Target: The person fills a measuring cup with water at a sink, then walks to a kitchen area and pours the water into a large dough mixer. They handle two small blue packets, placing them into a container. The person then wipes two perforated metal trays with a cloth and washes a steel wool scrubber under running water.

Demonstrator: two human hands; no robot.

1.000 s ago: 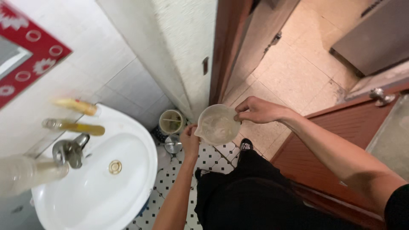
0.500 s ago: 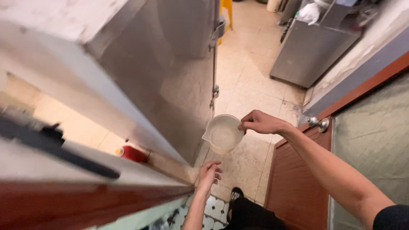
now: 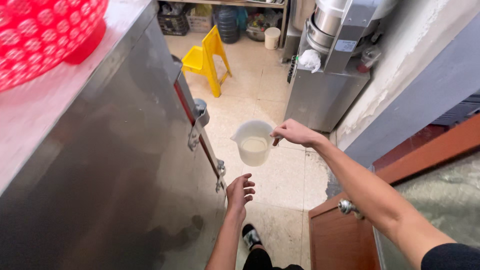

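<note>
The right hand (image 3: 295, 132) grips a translucent plastic jug (image 3: 254, 143) of seemingly cloudy liquid by its handle, out beside the steel cabinet (image 3: 115, 165), while the left hand (image 3: 240, 192) hangs loosely open below it; a tilt could slop liquid onto the tiled floor (image 3: 280, 175).

Both forearms are bare. The right hand (image 3: 295, 132) and left hand (image 3: 240, 192) wear no gloves, rings or watch. A black sleeve (image 3: 452, 257) covers the right upper arm. Black trousers (image 3: 262, 261) and a black shoe (image 3: 251, 235) with a pale stripe show below.
</note>
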